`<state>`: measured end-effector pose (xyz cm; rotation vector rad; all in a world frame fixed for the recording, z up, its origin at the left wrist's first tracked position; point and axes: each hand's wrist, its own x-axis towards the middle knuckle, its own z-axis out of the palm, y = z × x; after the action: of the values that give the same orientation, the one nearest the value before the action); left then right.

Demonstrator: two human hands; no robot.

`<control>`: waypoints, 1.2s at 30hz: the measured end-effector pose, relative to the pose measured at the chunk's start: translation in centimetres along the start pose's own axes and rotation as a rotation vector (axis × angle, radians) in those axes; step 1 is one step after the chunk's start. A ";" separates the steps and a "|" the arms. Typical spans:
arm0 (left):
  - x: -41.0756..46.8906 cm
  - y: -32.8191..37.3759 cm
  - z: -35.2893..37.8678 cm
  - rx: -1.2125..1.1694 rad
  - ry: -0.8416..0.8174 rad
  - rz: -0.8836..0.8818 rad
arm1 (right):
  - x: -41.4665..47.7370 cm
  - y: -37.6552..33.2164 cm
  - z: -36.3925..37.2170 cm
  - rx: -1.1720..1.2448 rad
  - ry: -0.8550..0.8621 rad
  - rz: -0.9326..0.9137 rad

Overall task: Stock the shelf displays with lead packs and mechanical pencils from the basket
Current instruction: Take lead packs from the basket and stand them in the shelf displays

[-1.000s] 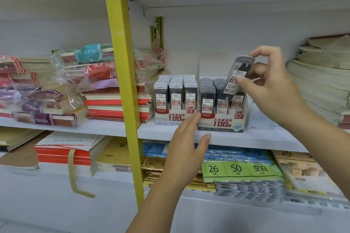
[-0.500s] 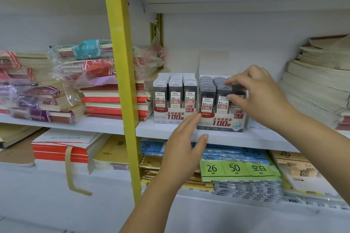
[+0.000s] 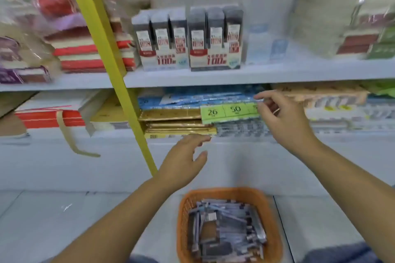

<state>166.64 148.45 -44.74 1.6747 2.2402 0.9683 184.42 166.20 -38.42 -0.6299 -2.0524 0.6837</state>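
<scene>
Reading through the blur, you can make out a red "100" on the white left display box (image 3: pixel 162 58) and the white right display box (image 3: pixel 214 60), both filled with grey lead packs (image 3: pixel 214 21), and "26" and "50" on the green label strip (image 3: pixel 224 111) below. Half a second ago your right hand (image 3: pixel 282 117) pressed a pack into the right box; now it hangs loosely curled and empty, your left hand (image 3: pixel 183 156) slack. The orange plastic basket (image 3: pixel 224 190) sits between your forearms.

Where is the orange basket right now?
In the head view, the orange basket sits on the floor at bottom centre, below the left hand and right hand, before the shelving.
</scene>
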 end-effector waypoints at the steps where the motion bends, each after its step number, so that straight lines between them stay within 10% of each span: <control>1: -1.0 -1.1 1.6 0.027 -0.101 -0.039 | -2.1 1.9 0.7 -0.002 -0.046 0.086; 12: -8.4 -12.3 18.7 -0.131 -0.425 -0.499 | -22.3 19.7 11.5 -0.164 -0.565 0.839; 36: -10.6 -16.2 27.6 -0.203 -0.101 -1.022 | -28.0 23.6 17.8 -0.323 -0.451 0.705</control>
<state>171.45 147.08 -78.02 0.3322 2.3348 0.7426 187.64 160.84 -78.63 -1.5455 -2.3743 0.9590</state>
